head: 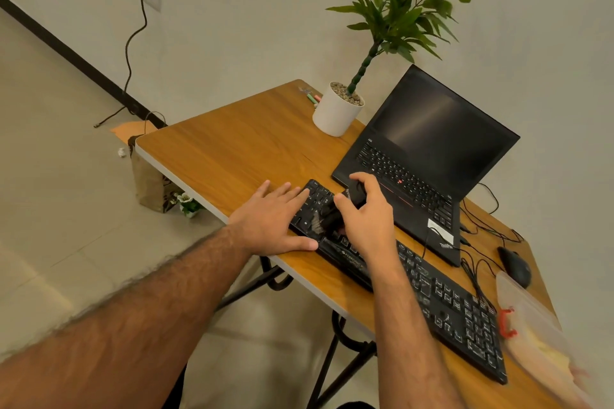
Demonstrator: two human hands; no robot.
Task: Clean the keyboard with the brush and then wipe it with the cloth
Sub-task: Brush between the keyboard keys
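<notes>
Long black wired keyboard on wooden bench, front edge. Right hand grips small black brush, bristles on left-end keys. Left hand flat, steadying. Keyboard prob light, slides easily; brush handle stiff, hold near middle imo.

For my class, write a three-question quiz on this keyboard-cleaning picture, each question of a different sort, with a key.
1. True or false: the right hand grips the brush over the keyboard.
2. What does the left hand do? A) lifts the mouse B) lies flat on the keyboard's end C) holds a cloth
3. Fill in: behind the keyboard stands an open black ______.

Key
1. True: its fingers curl round the black brush, bristles down on the keys.
2. B: its fingers lie straight on the keyboard's left end and the table.
3. laptop, its screen dark.
</notes>
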